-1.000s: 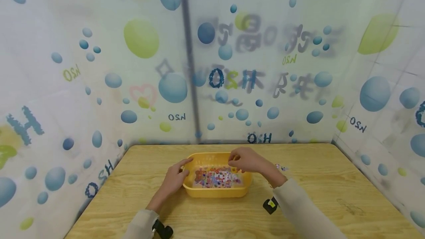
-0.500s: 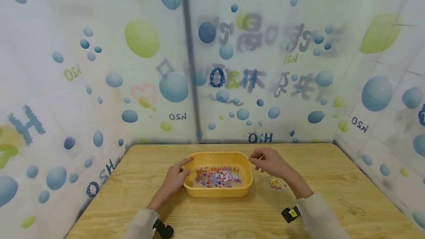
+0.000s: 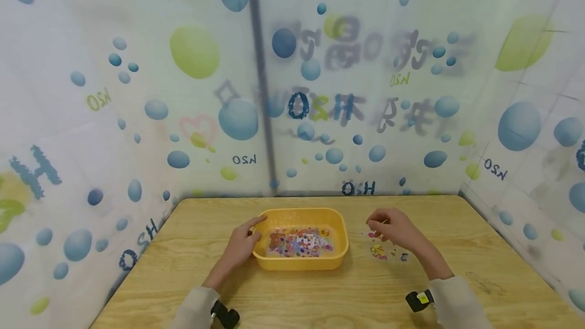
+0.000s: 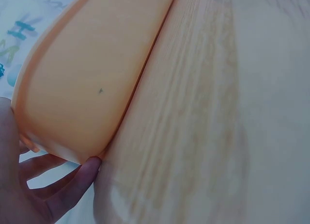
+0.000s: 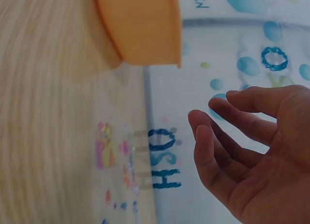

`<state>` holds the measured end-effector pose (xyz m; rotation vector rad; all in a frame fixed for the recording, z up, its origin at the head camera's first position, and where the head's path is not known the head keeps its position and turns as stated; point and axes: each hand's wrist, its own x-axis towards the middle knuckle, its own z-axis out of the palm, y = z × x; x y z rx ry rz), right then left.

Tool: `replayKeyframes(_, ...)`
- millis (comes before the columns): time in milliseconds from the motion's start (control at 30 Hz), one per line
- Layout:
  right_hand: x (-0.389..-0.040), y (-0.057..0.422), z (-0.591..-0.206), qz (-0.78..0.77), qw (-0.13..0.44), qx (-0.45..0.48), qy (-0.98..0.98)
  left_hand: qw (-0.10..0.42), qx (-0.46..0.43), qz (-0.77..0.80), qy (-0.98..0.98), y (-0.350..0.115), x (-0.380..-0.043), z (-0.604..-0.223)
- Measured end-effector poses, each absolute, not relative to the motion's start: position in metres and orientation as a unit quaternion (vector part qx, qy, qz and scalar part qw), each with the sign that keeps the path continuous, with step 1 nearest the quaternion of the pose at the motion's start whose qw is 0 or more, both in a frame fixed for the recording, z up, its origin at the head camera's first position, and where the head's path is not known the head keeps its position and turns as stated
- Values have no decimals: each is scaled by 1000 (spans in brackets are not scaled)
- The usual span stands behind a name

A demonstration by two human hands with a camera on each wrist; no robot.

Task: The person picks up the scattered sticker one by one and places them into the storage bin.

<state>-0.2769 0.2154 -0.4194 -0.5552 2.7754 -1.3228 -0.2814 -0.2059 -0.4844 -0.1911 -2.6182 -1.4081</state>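
A yellow plastic basin [image 3: 299, 264] sits on the wooden table, with small colourful sticker-like pieces [image 3: 299, 243] spread over its bottom. My left hand [image 3: 243, 241] holds the basin's left end. In the left wrist view its fingertips [image 4: 91, 165] bend against the basin's outer wall. To the right of the basin, my right hand [image 3: 396, 228] hovers above more colourful pieces [image 3: 378, 252], partly hiding them. The right wrist view shows that hand's fingers [image 5: 206, 146] loosely bent, with nothing visible between them. Those pieces seem to lie on a clear sheet.
The wooden table [image 3: 292, 298] reaches back to a curtain [image 3: 237, 176] printed with blue and green drops. Curtain sides stand at left and right too. A black wrist camera [image 3: 418, 300] hangs at the right sleeve, another [image 3: 225, 316] at the left.
My right hand has moved from over the basin's right part to the right, above the pieces on the table. The left hand keeps its place on the basin.
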Motion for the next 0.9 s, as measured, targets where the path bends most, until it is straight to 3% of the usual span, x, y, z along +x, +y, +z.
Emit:
replayKeyframes(267,-279,232,-436,-396,3,-156,905,84,-65,-466,-878,-207,-283,-484)
replayKeyframes(600,-283,251,-443,-268,-63,-137,952,87,-67,-469,-876,-205,-282,-481)
replayKeyframes(900,-289,259,-451,-200,-21,-106,974,88,-65,-473,-874,-205,-280,-482)
